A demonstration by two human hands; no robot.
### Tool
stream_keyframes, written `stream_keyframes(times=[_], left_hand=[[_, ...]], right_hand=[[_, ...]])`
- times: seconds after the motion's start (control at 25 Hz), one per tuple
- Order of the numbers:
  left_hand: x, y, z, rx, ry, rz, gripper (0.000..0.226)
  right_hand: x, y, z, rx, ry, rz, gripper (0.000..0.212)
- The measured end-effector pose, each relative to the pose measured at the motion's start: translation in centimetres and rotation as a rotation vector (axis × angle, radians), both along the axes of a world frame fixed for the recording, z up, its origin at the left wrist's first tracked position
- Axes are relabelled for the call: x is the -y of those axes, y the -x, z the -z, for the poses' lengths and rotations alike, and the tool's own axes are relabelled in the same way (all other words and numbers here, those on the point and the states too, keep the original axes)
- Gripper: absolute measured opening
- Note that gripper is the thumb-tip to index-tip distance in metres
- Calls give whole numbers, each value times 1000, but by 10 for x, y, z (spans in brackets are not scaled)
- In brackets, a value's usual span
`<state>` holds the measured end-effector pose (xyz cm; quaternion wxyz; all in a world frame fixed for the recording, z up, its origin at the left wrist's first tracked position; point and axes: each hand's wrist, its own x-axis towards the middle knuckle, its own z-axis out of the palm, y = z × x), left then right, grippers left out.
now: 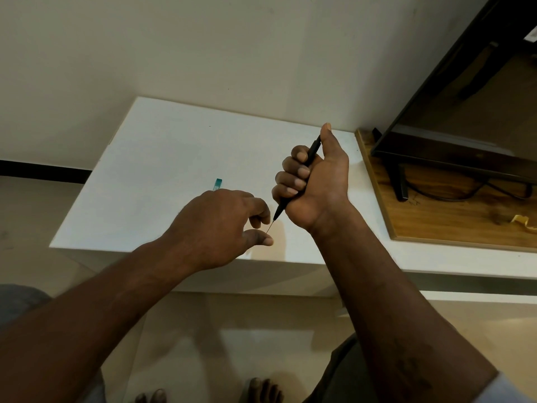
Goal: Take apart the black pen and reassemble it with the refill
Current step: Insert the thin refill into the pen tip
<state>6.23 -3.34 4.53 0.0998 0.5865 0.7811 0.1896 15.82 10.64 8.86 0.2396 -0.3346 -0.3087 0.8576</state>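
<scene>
My right hand (pixel 313 181) grips the black pen (pixel 312 151) in a fist above the white table (pixel 151 158), thumb up along the barrel, tip slanting down to the left. A thin refill (pixel 270 227) sticks out of the pen's tip. My left hand (pixel 220 228) pinches the refill's lower end between thumb and forefinger. A teal object (pixel 217 184), perhaps a pen part or wrapper, lies on the table behind my left hand, partly hidden by it.
A wooden board (pixel 436 216) lies at the table's right, bearing a black screen (pixel 465 112) on a stand with a cable. A wall stands behind. My knees and bare feet (pixel 261 391) show below the table's front edge.
</scene>
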Motion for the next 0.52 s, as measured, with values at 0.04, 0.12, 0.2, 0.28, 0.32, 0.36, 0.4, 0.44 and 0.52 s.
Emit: stream_keyframes(times=[0.04, 0.12, 0.2, 0.28, 0.32, 0.36, 0.4, 0.44, 0.52], left_hand=[[0, 0, 0, 3, -2, 0, 38], [0, 0, -1, 13, -7, 1, 38], [0, -1, -1, 25, -10, 6, 37], [0, -2, -1, 31, -13, 14, 36], [0, -2, -1, 30, -14, 15, 35], [0, -2, -1, 27, -16, 14, 34], [0, -2, -1, 24, -19, 11, 34], [0, -2, 0, 22, -22, 9, 34], [0, -1, 0, 19, -27, 7, 34]], right_hand=[[0, 0, 0, -5, 5, -3, 67], [-1, 0, -1, -12, 7, -12, 65], [0, 1, -1, -16, 1, -16, 63], [0, 2, -2, -12, -7, -11, 61], [1, 2, -3, -9, -10, -7, 61], [1, 3, -3, -8, -11, -3, 60], [1, 3, -4, -9, -12, 2, 59], [1, 4, -5, -9, -13, 5, 58], [1, 5, -6, -6, -15, 6, 57]])
